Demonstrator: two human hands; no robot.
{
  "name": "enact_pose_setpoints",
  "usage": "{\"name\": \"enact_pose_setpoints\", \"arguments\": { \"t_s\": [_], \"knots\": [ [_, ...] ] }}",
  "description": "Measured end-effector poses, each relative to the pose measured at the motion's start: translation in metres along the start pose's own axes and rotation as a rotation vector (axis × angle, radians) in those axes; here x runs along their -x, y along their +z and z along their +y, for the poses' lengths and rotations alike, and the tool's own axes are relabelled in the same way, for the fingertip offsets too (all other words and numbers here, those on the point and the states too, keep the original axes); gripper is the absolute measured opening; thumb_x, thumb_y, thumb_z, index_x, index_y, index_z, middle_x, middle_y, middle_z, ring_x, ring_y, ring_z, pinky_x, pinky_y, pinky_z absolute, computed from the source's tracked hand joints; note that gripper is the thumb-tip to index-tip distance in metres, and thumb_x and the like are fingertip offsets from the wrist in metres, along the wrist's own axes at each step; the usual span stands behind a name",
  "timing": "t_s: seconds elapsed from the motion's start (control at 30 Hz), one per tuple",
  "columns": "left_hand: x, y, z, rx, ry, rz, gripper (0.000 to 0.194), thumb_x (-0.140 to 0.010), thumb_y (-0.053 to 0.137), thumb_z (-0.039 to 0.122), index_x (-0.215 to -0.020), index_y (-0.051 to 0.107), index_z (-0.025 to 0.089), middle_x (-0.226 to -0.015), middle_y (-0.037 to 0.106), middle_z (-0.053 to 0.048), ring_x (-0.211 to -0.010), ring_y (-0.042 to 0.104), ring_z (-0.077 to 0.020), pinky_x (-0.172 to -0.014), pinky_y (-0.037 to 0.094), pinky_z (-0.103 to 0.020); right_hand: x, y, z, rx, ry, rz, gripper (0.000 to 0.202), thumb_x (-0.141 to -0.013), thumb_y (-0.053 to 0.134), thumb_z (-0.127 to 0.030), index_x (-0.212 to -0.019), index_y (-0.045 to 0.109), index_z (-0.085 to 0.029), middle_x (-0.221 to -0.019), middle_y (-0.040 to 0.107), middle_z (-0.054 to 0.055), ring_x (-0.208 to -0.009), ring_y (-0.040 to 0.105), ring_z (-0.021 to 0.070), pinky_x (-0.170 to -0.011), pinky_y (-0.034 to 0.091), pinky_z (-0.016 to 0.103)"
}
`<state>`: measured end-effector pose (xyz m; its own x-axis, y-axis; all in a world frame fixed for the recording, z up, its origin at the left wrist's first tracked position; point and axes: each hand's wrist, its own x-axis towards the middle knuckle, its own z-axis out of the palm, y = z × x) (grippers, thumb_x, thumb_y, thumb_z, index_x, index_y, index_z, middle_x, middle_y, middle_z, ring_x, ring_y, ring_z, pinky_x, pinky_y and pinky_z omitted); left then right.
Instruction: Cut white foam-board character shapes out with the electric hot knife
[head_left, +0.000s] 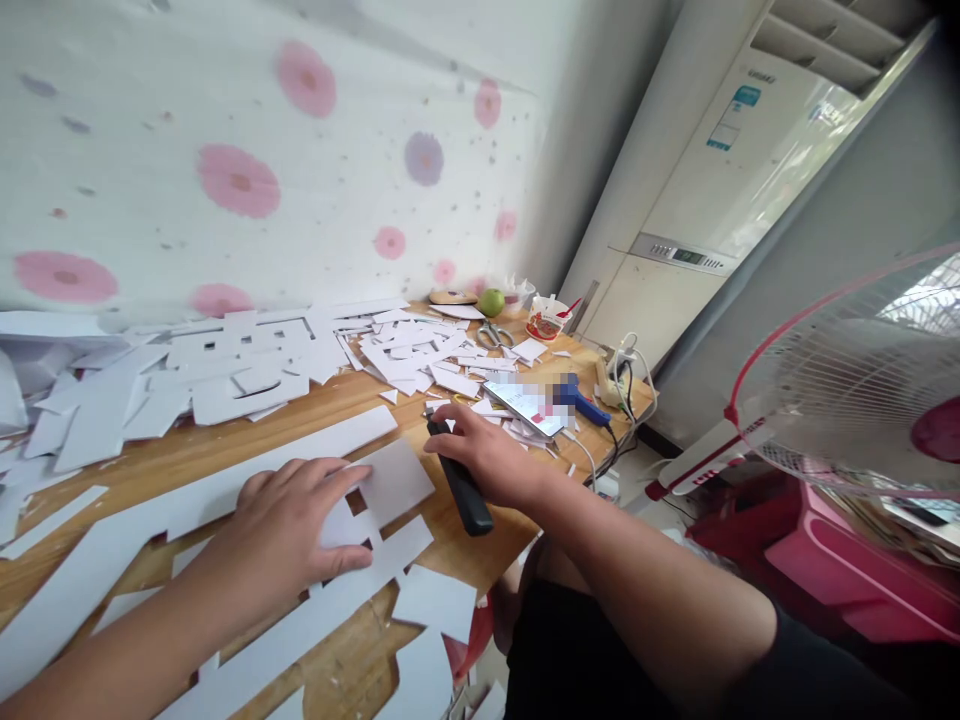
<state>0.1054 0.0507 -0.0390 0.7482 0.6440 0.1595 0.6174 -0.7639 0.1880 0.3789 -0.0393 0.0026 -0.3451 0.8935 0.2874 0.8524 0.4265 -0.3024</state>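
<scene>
My left hand (pixel 300 515) lies on a cut white board piece (pixel 401 480) with its thumb and fingers apart, holding nothing. Small rectangular gaps show beside its fingertips. Around it, a long white strip (pixel 277 460) runs behind and another strip (pixel 300 630) in front. My right hand (pixel 480 455) has its fingers curled over a black utility knife (pixel 465 500) at the right of the board piece. The knife's body slants toward the table's front edge; its blade is not clear to me. Loose cut pieces (pixel 435 600) lie near the front edge.
White offcuts (pixel 247 365) heap along the wall. Scissors (pixel 495 335), a green apple (pixel 491 302) and a paper cup (pixel 546 318) stand behind. A phone (pixel 525 405), a blue glue gun (pixel 589 405) and cables lie right. A fan (pixel 847 400) stands beside the table.
</scene>
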Motion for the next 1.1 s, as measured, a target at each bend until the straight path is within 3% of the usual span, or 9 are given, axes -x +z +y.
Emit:
{"name": "enact_pose_setpoints", "arguments": {
  "t_s": [0.17, 0.27, 0.33, 0.4, 0.5, 0.57, 0.7, 0.8, 1.1],
  "knots": [
    [0.000, -0.003, 0.003, 0.030, 0.000, 0.017, 0.061, -0.077, 0.071, 0.050, -0.135, 0.062, 0.031, -0.140, 0.062, -0.011, -0.128, 0.055, -0.0417, -0.100, 0.042, -0.059, -0.002, 0.005, 0.016, 0.031, 0.072, -0.137, 0.042, -0.081, 0.059, -0.001, -0.115, 0.072, -0.022, -0.143, 0.056, 0.012, -0.117, 0.061, 0.0269, -0.097, 0.053, 0.041],
    [0.001, -0.008, 0.007, 0.032, -0.009, 0.043, 0.059, -0.078, 0.070, 0.050, -0.133, 0.063, 0.029, -0.139, 0.063, -0.012, -0.126, 0.056, -0.0414, -0.101, 0.041, -0.059, -0.001, 0.007, 0.013, -0.040, 0.103, -0.060, 0.041, -0.078, 0.056, 0.002, -0.107, 0.075, -0.019, -0.135, 0.064, 0.014, -0.121, 0.058, 0.0292, -0.101, 0.050, 0.046],
    [0.002, -0.012, 0.008, 0.026, -0.008, 0.046, 0.058, -0.080, 0.068, 0.052, -0.133, 0.063, 0.030, -0.138, 0.063, -0.012, -0.126, 0.056, -0.0409, -0.100, 0.041, -0.059, -0.003, 0.011, 0.005, -0.196, 0.196, 0.081, 0.036, -0.081, 0.056, -0.002, -0.109, 0.075, -0.017, -0.123, 0.069, 0.013, -0.114, 0.062, 0.0263, -0.101, 0.049, 0.044],
    [0.002, -0.016, 0.008, 0.024, -0.003, 0.049, 0.057, -0.082, 0.066, 0.054, -0.135, 0.061, 0.033, -0.139, 0.063, -0.011, -0.127, 0.055, -0.0398, -0.101, 0.040, -0.058, -0.007, 0.016, -0.005, -0.476, 0.334, 0.172, 0.032, -0.089, 0.061, -0.016, -0.119, 0.070, -0.017, -0.106, 0.072, 0.009, -0.094, 0.065, 0.0208, -0.090, 0.053, 0.038],
    [0.003, -0.022, 0.005, 0.032, 0.005, 0.046, 0.059, -0.083, 0.065, 0.057, -0.137, 0.059, 0.035, -0.139, 0.062, -0.010, -0.128, 0.055, -0.0388, -0.102, 0.039, -0.057, -0.014, 0.026, -0.018, -0.897, 0.475, 0.159, 0.047, -0.091, 0.067, -0.044, -0.129, 0.063, -0.017, -0.084, 0.065, 0.001, -0.067, 0.056, 0.0137, -0.066, 0.048, 0.029],
    [0.005, -0.025, 0.004, 0.044, 0.003, 0.037, 0.062, -0.082, 0.065, 0.061, -0.138, 0.058, 0.036, -0.140, 0.061, -0.010, -0.129, 0.054, -0.0395, -0.102, 0.039, -0.058, -0.018, 0.031, -0.022, -1.068, 0.523, 0.181, 0.053, -0.088, 0.070, -0.054, -0.127, 0.063, -0.020, -0.076, 0.059, -0.003, -0.059, 0.049, 0.0113, -0.059, 0.042, 0.027],
    [0.008, -0.030, 0.005, 0.063, 0.010, 0.028, 0.065, -0.080, 0.067, 0.063, -0.140, 0.054, 0.041, -0.144, 0.058, -0.004, -0.132, 0.052, -0.0397, -0.105, 0.038, -0.059, -0.027, 0.039, -0.027, -1.342, 0.597, 0.261, 0.044, -0.078, 0.081, -0.050, -0.109, 0.066, -0.023, -0.078, 0.063, -0.003, -0.066, 0.058, 0.0141, -0.065, 0.048, 0.028],
    [0.010, -0.035, 0.010, 0.053, 0.024, 0.041, 0.065, -0.079, 0.067, 0.058, -0.140, 0.054, 0.042, -0.144, 0.058, -0.003, -0.132, 0.053, -0.0395, -0.106, 0.038, -0.058, -0.033, 0.042, -0.031, -1.513, 0.640, 0.242, 0.038, -0.074, 0.083, -0.047, -0.096, 0.065, -0.021, -0.077, 0.066, -0.001, -0.069, 0.062, 0.0160, -0.067, 0.050, 0.029],
    [0.010, -0.045, 0.013, 0.071, 0.007, 0.051, 0.067, -0.076, 0.068, 0.052, -0.141, 0.053, 0.045, -0.142, 0.059, -0.002, -0.130, 0.053, -0.0382, -0.105, 0.035, -0.060, -0.039, 0.043, -0.037, -1.667, 0.702, 0.239, 0.040, -0.068, 0.089, -0.044, -0.089, 0.069, -0.016, -0.072, 0.068, 0.000, -0.061, 0.060, 0.0138, -0.062, 0.049, 0.028]
  ]
}}
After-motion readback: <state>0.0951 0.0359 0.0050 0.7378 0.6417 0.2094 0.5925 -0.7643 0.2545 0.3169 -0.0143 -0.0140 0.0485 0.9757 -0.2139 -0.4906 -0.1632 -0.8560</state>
